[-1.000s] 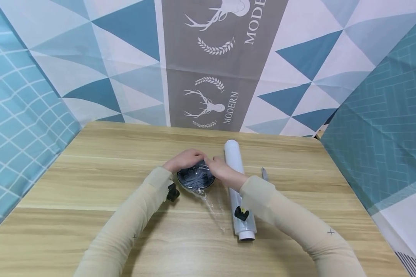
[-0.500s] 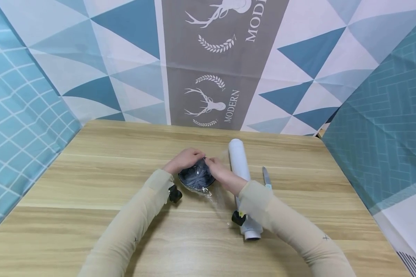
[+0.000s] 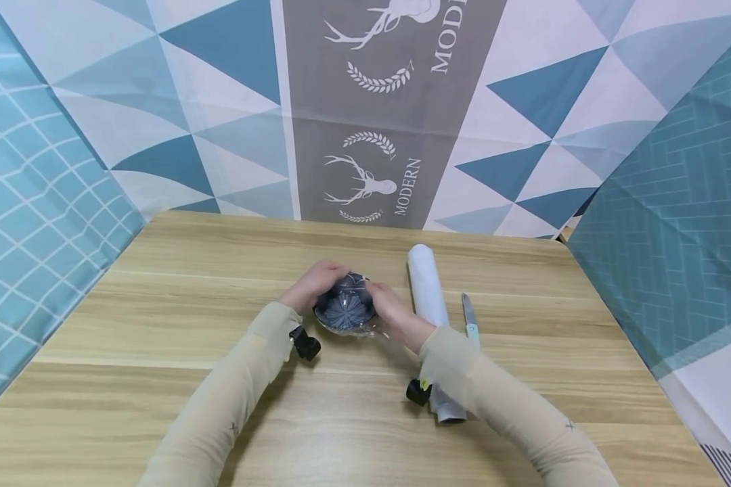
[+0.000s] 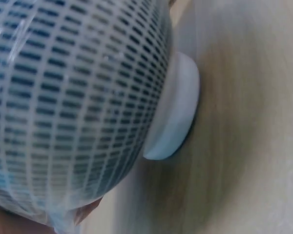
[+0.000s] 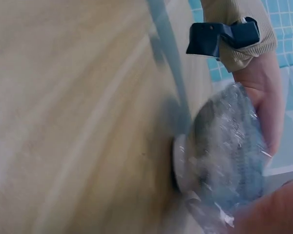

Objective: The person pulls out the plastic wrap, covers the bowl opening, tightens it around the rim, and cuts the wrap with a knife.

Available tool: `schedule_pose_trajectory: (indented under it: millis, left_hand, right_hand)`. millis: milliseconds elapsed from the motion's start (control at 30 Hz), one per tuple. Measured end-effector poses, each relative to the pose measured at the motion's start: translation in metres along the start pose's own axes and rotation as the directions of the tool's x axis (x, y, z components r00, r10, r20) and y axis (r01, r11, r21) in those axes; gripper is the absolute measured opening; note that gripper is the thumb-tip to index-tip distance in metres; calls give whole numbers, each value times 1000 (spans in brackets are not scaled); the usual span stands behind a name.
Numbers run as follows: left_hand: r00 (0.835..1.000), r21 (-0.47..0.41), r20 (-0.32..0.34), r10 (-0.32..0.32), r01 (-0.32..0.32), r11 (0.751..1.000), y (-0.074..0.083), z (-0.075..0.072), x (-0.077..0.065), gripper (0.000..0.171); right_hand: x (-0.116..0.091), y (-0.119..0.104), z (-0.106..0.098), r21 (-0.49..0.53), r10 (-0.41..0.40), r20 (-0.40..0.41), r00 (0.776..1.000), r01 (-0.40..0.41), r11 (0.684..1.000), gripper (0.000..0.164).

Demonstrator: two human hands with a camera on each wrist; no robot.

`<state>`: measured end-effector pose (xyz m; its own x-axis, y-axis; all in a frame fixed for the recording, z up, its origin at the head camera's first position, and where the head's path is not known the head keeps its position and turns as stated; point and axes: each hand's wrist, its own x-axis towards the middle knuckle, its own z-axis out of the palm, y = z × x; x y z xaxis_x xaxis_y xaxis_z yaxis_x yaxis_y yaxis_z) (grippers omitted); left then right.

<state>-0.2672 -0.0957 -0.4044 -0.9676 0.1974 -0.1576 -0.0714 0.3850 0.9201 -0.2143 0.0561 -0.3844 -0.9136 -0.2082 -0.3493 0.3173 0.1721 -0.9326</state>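
Observation:
A dark blue bowl [image 3: 345,310] with a radiating pattern inside stands on the table, with clear cling film [image 5: 229,141] stretched over it and bunched at its side. Dashed blue rows cover the outside of the bowl [image 4: 83,92], above a white foot ring [image 4: 178,107]. My left hand [image 3: 318,283] grips the left far part of the rim. On the right side, my right hand [image 3: 396,312] holds the rim and the film there. The right wrist view shows my left hand [image 5: 263,92] beyond the bowl. Fingertips under the rim are largely hidden.
Right of the bowl lies a white roll of cling film [image 3: 428,287], partly beneath my right forearm. A small knife [image 3: 470,318] with a light blue handle lies farther right. Patterned cloth [image 3: 365,115] hangs behind the wooden table [image 3: 189,291].
Both hands have moved apart from the far rim toward the bowl's sides. The film tail at the near right is drawn in against the bowl. The cling film roll has shifted right.

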Motion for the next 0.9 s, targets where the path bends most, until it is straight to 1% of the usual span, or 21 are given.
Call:
schedule_pose_trajectory:
  millis: [100,133,200,267,433,500,600,700,833,900]
  left_hand:
    - [999,-68,-17,-51,50,996,-1,-1,-2,32]
    - [998,-79,-19,-62,60,995,-1,-1,-3,32]
    - [996,-95,-33,-84,81,992,0,1,-5,33]
    - [993,-113,-47,-109,103,988,1,3,-7,33]
    - [985,-165,-73,-159,146,975,3,6,-10,34]
    - [981,-181,-81,-175,158,971,4,6,-11,35]
    - [977,-209,-93,-191,169,963,4,6,-13,37]
    - [973,-259,-103,-207,174,950,4,7,-14,38]
    - [967,-332,-121,-226,175,927,2,9,-16,39]
    - [962,-358,-133,-239,178,916,2,9,-18,38]
  right_hand:
    - [-1,4,3,44,-16,-11,1000,17,999,47]
    - [-1,6,3,48,-29,-17,999,30,998,47]
    - [0,9,4,94,-33,-8,999,34,995,47]
    - [6,16,2,140,-44,16,999,41,989,49]
    - [10,21,3,220,-46,3,999,44,975,51]
    - [7,17,5,268,-44,-19,999,48,962,50]
    - [9,16,5,332,-44,-45,998,57,942,50]
    - [10,15,5,377,-26,-68,997,50,925,51]
    - [12,14,5,394,25,-93,995,14,919,52]
    - [12,14,5,378,43,-112,993,3,926,51]
